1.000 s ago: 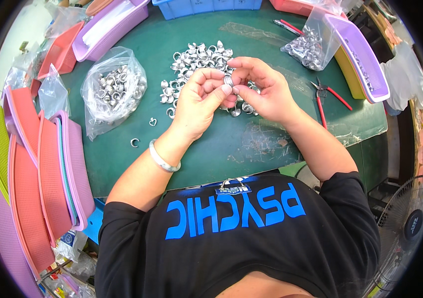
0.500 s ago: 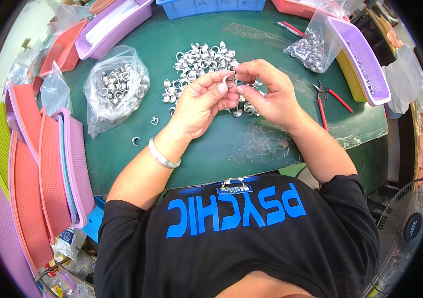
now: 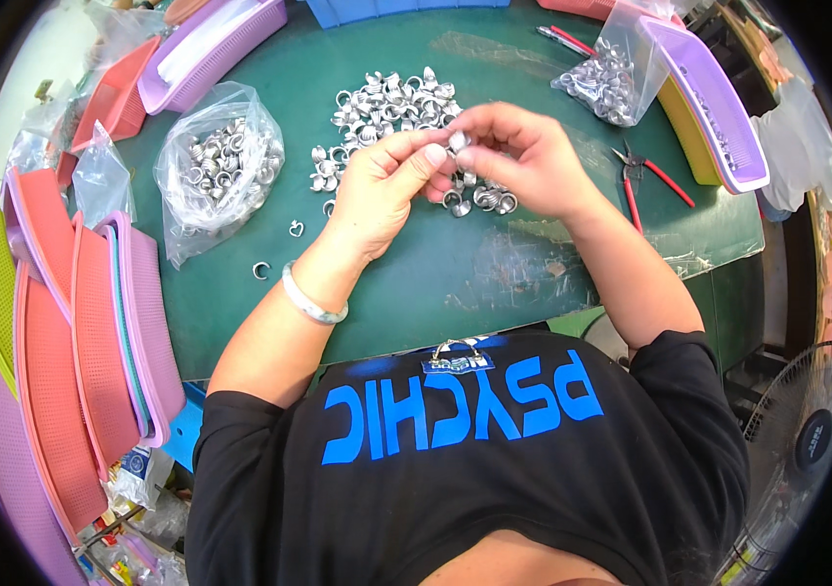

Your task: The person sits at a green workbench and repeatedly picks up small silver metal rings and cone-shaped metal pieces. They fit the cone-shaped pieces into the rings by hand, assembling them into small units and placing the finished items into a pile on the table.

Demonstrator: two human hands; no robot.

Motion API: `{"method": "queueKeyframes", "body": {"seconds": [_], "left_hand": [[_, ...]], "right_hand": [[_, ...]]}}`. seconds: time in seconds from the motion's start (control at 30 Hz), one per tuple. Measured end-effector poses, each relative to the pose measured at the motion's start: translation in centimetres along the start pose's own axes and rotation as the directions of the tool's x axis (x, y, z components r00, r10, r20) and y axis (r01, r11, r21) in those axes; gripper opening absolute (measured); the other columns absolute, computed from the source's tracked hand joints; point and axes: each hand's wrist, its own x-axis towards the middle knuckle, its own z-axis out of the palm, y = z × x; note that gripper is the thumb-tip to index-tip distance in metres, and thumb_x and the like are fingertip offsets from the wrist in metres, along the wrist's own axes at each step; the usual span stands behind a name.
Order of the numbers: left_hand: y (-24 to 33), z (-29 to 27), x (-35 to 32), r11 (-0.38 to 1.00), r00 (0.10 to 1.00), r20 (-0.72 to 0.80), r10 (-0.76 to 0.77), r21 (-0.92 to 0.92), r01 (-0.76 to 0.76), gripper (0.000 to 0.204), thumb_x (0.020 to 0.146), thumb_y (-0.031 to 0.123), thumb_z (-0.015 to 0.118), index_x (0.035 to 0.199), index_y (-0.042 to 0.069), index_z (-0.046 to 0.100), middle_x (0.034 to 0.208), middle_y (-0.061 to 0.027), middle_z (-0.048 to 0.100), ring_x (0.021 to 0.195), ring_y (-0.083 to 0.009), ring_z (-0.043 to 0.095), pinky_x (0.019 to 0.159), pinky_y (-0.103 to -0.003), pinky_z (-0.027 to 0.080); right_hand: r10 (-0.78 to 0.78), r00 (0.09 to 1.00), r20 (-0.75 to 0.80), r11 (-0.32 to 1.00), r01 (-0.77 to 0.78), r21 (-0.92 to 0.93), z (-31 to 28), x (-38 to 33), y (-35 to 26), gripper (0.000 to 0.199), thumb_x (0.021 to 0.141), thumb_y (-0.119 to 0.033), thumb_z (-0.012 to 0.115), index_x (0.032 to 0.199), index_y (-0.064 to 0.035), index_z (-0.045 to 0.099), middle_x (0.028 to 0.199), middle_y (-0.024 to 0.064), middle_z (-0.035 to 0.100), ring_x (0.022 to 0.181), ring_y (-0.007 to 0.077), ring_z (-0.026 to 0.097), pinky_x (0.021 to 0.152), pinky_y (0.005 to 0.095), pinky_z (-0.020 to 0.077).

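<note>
The place looks like a small workshop; its green worktable (image 3: 386,293) is scuffed, with a loose heap of silvery metal rings (image 3: 394,105) on top; clear plastic bags (image 3: 181,223) hold similar pieces; red-handled pliers (image 3: 635,168) lie to the right; perforated plastic baskets (image 3: 103,342) are stacked along the left; a fan (image 3: 814,439) stands beyond the table's right side.

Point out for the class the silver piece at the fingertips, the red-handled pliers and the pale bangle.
Silver piece (image 3: 459,142): head view, on its shiny visible face.
Red-handled pliers (image 3: 668,183): head view, on the handle farther right.
Pale bangle (image 3: 302,301): head view, on its band.
</note>
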Motion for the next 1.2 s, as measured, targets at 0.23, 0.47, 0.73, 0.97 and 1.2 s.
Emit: {"method": "queueKeyframes", "body": {"seconds": [0.23, 0.47, 0.73, 0.97, 1.2], "left_hand": [[0.3, 0.4, -0.6, 0.351, 0.848, 0.417, 0.326, 0.78, -0.518, 0.02, 0.067, 0.009, 0.068, 0.086, 0.009, 0.061, 0.083, -0.0045, 0.052, 0.074, -0.0201, 0.053, 0.063, -0.03, 0.045], [-0.2, 0.4, -0.7, 0.188, 0.872, 0.432, 0.229, 0.86, -0.475, 0.013, 0.068, 0.004, 0.065, 0.08, 0.007, 0.059, 0.08, -0.005, 0.051, 0.078, -0.0235, 0.053, 0.067, -0.032, 0.044], [-0.5, -0.1, -0.4, 0.809, 0.964, 0.19, 0.186, 0.527, -0.259, 0.005, 0.081, 0.006, 0.057, 0.085, 0.004, 0.056, 0.081, -0.0023, 0.054, 0.077, -0.013, 0.052, 0.068, -0.025, 0.042], [-0.1, -0.5, -0.2, 0.933, 0.987, 0.102, -0.126, -0.326, 0.153, 0.013, 0.089, 0.016, 0.051, 0.094, 0.005, 0.054, 0.087, -0.0058, 0.059, 0.078, -0.0148, 0.057, 0.074, -0.028, 0.047], [-0.4, -0.5, -0.2, 0.91, 0.981, 0.138, -0.134, -0.375, 0.177, 0.012, 0.089, 0.016, 0.05, 0.094, 0.006, 0.053, 0.087, -0.0061, 0.059, 0.078, -0.0159, 0.058, 0.074, -0.029, 0.048]], "right_hand": [[0.262, 0.962, -0.075, 0.806, -0.176, 0.565, -2.4, 0.7, -0.5, 0.027, 0.076, 0.003, 0.053, 0.102, 0.0023, 0.051, 0.093, 0.01, 0.057, 0.07, 0.0127, 0.055, 0.061, 0.0247, 0.0453], [0.368, 0.93, -0.011, 0.877, -0.343, 0.338, -2.2, 0.3, -0.5, 0.018, 0.077, -0.002, 0.058, 0.095, 0.0, 0.057, 0.077, 0.0015, 0.056, 0.057, 0.004, 0.045, 0.046, 0.0169, 0.0358], [0.269, 0.959, 0.087, 0.96, -0.274, 0.054, -1.9, 0.2, -1.0, 0.016, 0.08, -0.003, 0.056, 0.095, -0.0003, 0.059, 0.08, 0.0002, 0.058, 0.072, 0.0054, 0.051, 0.066, 0.0205, 0.0422], [0.097, 0.988, 0.123, 0.995, -0.094, -0.027, -1.0, -0.2, -0.6, 0.022, 0.081, -0.004, 0.059, 0.103, -0.0006, 0.058, 0.085, 0.0, 0.059, 0.078, 0.0051, 0.053, 0.067, 0.0198, 0.0418], [0.081, 0.996, 0.047, 0.996, -0.083, 0.043, -0.2, -0.3, -0.3, 0.02, 0.08, -0.011, 0.064, 0.096, 0.0005, 0.06, 0.077, 0.0003, 0.06, 0.071, 0.005, 0.052, 0.064, 0.0201, 0.0431]]}}
